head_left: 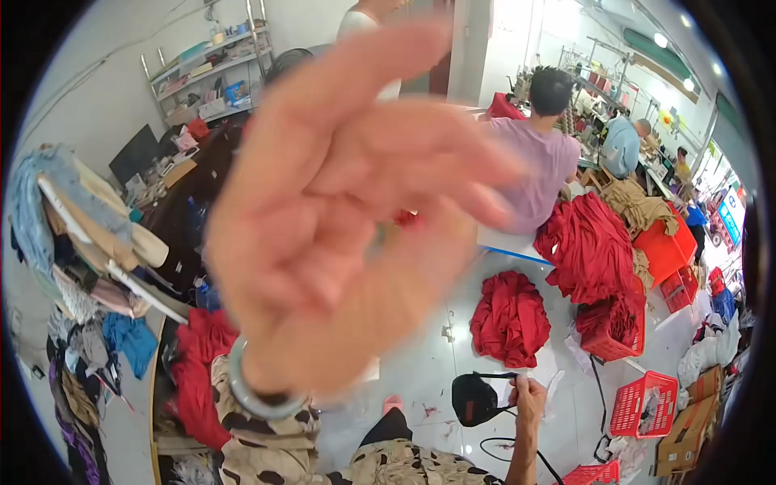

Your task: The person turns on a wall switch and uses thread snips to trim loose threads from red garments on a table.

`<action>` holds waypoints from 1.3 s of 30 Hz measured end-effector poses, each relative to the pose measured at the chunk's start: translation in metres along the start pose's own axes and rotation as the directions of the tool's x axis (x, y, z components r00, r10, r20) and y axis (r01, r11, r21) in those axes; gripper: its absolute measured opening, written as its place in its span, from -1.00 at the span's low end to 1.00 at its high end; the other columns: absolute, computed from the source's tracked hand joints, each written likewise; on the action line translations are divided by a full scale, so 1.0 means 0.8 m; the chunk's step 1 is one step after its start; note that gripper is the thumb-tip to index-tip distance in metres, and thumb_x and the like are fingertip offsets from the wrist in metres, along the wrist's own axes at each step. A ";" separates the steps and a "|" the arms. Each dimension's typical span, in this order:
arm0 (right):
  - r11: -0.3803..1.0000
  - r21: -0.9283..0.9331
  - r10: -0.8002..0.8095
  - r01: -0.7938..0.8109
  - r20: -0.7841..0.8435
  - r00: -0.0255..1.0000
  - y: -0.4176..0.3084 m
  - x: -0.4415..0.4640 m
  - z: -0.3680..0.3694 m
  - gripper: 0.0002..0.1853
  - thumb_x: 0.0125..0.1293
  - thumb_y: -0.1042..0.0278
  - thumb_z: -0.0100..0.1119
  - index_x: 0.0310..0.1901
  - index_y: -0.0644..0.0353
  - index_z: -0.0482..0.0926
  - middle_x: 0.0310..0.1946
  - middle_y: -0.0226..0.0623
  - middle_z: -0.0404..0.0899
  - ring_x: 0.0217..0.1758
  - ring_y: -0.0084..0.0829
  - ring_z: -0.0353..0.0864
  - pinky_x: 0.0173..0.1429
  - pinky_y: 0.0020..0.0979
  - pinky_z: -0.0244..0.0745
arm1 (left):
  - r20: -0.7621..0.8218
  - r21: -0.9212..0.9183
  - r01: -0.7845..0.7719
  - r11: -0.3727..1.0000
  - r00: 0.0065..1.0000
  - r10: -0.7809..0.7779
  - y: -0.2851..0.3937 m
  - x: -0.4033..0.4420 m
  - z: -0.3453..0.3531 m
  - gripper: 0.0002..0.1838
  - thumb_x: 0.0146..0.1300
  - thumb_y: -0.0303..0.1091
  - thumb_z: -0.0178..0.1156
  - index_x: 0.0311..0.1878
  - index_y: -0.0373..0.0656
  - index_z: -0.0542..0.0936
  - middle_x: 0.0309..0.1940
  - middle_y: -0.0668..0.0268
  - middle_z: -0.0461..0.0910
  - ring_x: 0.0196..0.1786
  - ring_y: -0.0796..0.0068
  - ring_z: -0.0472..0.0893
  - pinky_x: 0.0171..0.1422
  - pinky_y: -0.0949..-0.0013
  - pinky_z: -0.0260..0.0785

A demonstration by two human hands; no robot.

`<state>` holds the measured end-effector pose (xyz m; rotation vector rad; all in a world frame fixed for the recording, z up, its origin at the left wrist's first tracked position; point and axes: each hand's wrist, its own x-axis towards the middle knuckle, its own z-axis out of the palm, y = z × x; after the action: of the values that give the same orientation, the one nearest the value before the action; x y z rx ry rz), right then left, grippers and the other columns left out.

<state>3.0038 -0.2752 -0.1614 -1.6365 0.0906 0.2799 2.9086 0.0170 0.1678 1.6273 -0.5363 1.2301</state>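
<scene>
Left hand (pixel 347 218) is filling the middle of the frame, close to the camera and blurred, its fingers loosely curling and standing apart; its blur is leaving finer contact between the fingers unclear. A pale bangle (pixel 263 406) is circling its wrist, just above a beige sleeve (pixel 267 453) with dark spots. At the lower right of centre, the right hand (pixel 529 396) is pinching the edge of a small black pouch-like item (pixel 474 400) between thumb and fingers. That item is hanging to the left of the hand, above the pale tiled floor (pixel 440 356), and a black cord (pixel 495 444) is looping below it. Just above the item in the frame, a heap of red fabric (pixel 511 319) is lying on the tiles; more red cloth (pixel 586 246) is piling up farther right. At the right, a red plastic basket (pixel 644 404) is standing on the floor near cardboard boxes (pixel 691 420). In the upper right, a person in a mauve shirt (pixel 529 170) is facing away, and another in light blue (pixel 621 149) is leaning forward. Metal shelving (pixel 212 69) is holding assorted goods at the upper left.
</scene>
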 end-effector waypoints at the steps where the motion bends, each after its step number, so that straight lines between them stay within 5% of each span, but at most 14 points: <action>1: 0.999 -0.035 -0.010 0.009 -0.023 1.000 -0.009 0.023 0.006 -0.65 0.30 0.20 0.09 -0.49 0.34 0.55 -0.78 -0.42 0.39 -0.78 -0.64 0.31 -0.67 -0.61 0.20 | 0.021 -0.119 0.043 0.992 0.999 -0.040 -0.052 0.014 -0.019 -0.43 0.12 -0.67 -0.04 0.27 -0.36 0.22 -0.26 0.13 0.54 -0.30 0.47 0.53 -0.18 0.44 0.39; 4: 0.993 -0.114 -0.026 0.017 -0.077 0.997 -0.005 0.092 0.061 -0.64 0.30 0.20 0.09 -0.51 0.35 0.54 -0.79 -0.41 0.39 -0.78 -0.64 0.31 -0.67 -0.61 0.18 | -0.020 -0.086 0.287 0.954 0.957 -0.290 -0.230 -0.035 -0.091 -0.65 0.27 -0.57 0.06 0.12 -0.31 0.36 -0.29 0.27 0.56 -0.22 0.60 0.53 -0.03 0.49 0.39; 9: 0.983 -0.184 -0.042 0.026 -0.086 0.995 -0.037 0.167 0.148 -0.61 0.31 0.20 0.08 -0.54 0.38 0.53 -0.82 -0.42 0.37 -0.80 -0.65 0.27 -0.67 -0.60 0.11 | -0.138 0.209 0.755 0.621 0.652 -0.746 -0.501 -0.203 -0.133 -0.81 0.25 -0.49 0.09 -0.07 -0.22 0.47 -0.38 0.30 0.56 -0.32 0.64 0.51 -0.17 0.53 0.38; 11: 0.979 -0.202 -0.028 0.011 -0.077 0.997 -0.043 0.225 0.172 -0.61 0.31 0.20 0.08 -0.54 0.38 0.53 -0.82 -0.42 0.37 -0.79 -0.65 0.27 -0.67 -0.59 0.12 | -0.010 0.563 0.661 0.497 0.607 -0.795 -0.583 -0.279 -0.115 -0.74 0.19 -0.32 0.09 -0.10 -0.24 0.49 -0.27 0.08 0.60 -0.21 0.11 0.59 -0.10 0.21 0.44; 14: 0.977 -0.212 0.012 -0.022 -0.047 0.999 -0.049 0.301 0.215 -0.61 0.30 0.20 0.08 -0.55 0.37 0.53 -0.81 -0.41 0.38 -0.78 -0.65 0.29 -0.67 -0.58 0.14 | 0.406 0.696 0.627 0.349 0.057 -0.912 -0.662 -0.357 -0.103 -0.56 0.16 -0.13 0.09 -0.01 -0.26 0.51 -0.13 -0.02 0.57 -0.05 -0.01 0.55 0.05 0.12 0.39; 16: 0.966 -0.257 0.031 -0.023 0.024 0.999 -0.039 0.343 0.229 -0.61 0.29 0.20 0.09 -0.55 0.36 0.54 -0.81 -0.41 0.39 -0.77 -0.65 0.31 -0.66 -0.58 0.16 | 0.471 0.723 0.587 0.364 -0.032 -0.882 -0.699 -0.410 -0.102 -0.51 0.14 -0.06 0.11 -0.01 -0.27 0.52 -0.13 -0.03 0.57 -0.03 0.00 0.55 0.08 0.12 0.39; 20: 0.930 -0.334 0.195 -0.151 0.102 0.975 -0.058 0.405 0.287 -0.63 0.27 0.22 0.10 -0.54 0.39 0.57 -0.79 -0.35 0.44 -0.73 -0.63 0.36 -0.62 -0.57 0.21 | 0.330 0.697 0.693 0.182 -0.085 -0.940 -0.811 -0.436 -0.134 -0.55 0.16 -0.04 0.10 -0.10 -0.28 0.54 -0.15 -0.02 0.58 -0.09 -0.01 0.56 0.00 0.12 0.39; 22: 0.894 -0.391 0.285 -0.219 0.120 0.951 -0.054 0.428 0.309 -0.63 0.25 0.23 0.10 -0.53 0.41 0.58 -0.77 -0.33 0.46 -0.72 -0.60 0.39 -0.61 -0.53 0.24 | 0.066 0.432 0.880 0.198 0.188 -0.980 -0.884 -0.431 -0.156 -0.58 0.20 -0.02 0.09 -0.24 -0.28 0.53 -0.26 -0.01 0.58 -0.21 0.03 0.56 -0.12 0.13 0.38; 24: 0.871 -0.433 0.298 -0.232 0.088 0.951 -0.043 0.450 0.325 -0.65 0.24 0.26 0.09 -0.54 0.41 0.58 -0.78 -0.30 0.47 -0.71 -0.56 0.41 -0.60 -0.47 0.27 | -0.204 0.310 0.921 0.235 0.306 -0.930 -0.971 -0.411 -0.178 -0.64 0.29 -0.10 0.08 -0.15 -0.27 0.54 -0.33 0.29 0.59 -0.23 0.45 0.53 -0.10 0.32 0.38; 29: 0.766 -0.550 0.363 -0.332 -0.056 0.930 -0.067 0.502 0.382 -0.62 0.24 0.21 0.12 -0.58 0.37 0.58 -0.78 -0.34 0.47 -0.71 -0.60 0.41 -0.60 -0.51 0.30 | -0.458 0.101 0.995 0.008 0.054 -0.887 -1.178 -0.341 -0.199 -0.25 0.18 0.11 0.18 0.14 -0.41 0.31 0.03 0.01 0.44 0.06 0.30 0.44 0.13 0.29 0.30; 31: 0.775 -0.499 0.386 -0.388 -0.112 0.915 -0.088 0.519 0.414 -0.61 0.23 0.19 0.14 -0.59 0.37 0.59 -0.78 -0.33 0.47 -0.70 -0.60 0.42 -0.59 -0.51 0.31 | -0.476 0.080 0.989 -0.122 -0.069 -0.877 -1.254 -0.336 -0.203 0.09 0.03 0.23 0.26 0.29 -0.53 0.04 0.27 -0.17 0.16 0.29 0.10 0.25 0.35 0.20 0.11; 34: 0.729 -0.564 0.366 -0.388 -0.157 0.917 -0.114 0.550 0.460 -0.63 0.29 0.13 0.07 -0.44 0.32 0.60 -0.77 -0.33 0.44 -0.70 -0.53 0.41 -0.55 -0.41 0.31 | -0.507 0.147 0.972 -0.185 -0.087 -0.858 -1.355 -0.350 -0.202 0.29 -0.09 0.28 0.32 0.34 -0.56 -0.16 0.34 -0.22 0.01 0.38 -0.02 0.12 0.46 0.18 -0.07; 35: 0.726 -0.535 0.392 -0.432 -0.194 0.899 -0.117 0.559 0.478 -0.62 0.29 0.13 0.07 -0.45 0.32 0.60 -0.77 -0.33 0.44 -0.69 -0.55 0.40 -0.55 -0.42 0.30 | -0.559 0.215 0.909 -0.357 -0.186 -0.808 -1.365 -0.327 -0.196 0.30 -0.16 0.26 0.38 0.33 -0.53 -0.13 0.30 -0.20 0.11 0.33 0.02 0.21 0.43 0.19 0.01; 39: 0.690 -0.458 0.477 -0.560 -0.294 0.828 -0.104 0.576 0.519 -0.61 0.29 0.14 0.08 -0.48 0.33 0.60 -0.78 -0.33 0.42 -0.68 -0.59 0.35 -0.55 -0.42 0.28 | -0.452 0.279 0.902 -0.330 -0.180 -0.874 -1.421 -0.347 -0.176 0.25 -0.20 0.24 0.42 0.30 -0.50 -0.03 0.27 -0.11 0.20 0.27 0.08 0.28 0.38 0.21 0.11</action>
<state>3.4155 0.1934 -0.2141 -2.1666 0.6637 0.6654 3.6421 0.5571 -0.5802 1.6487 1.3069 -0.0186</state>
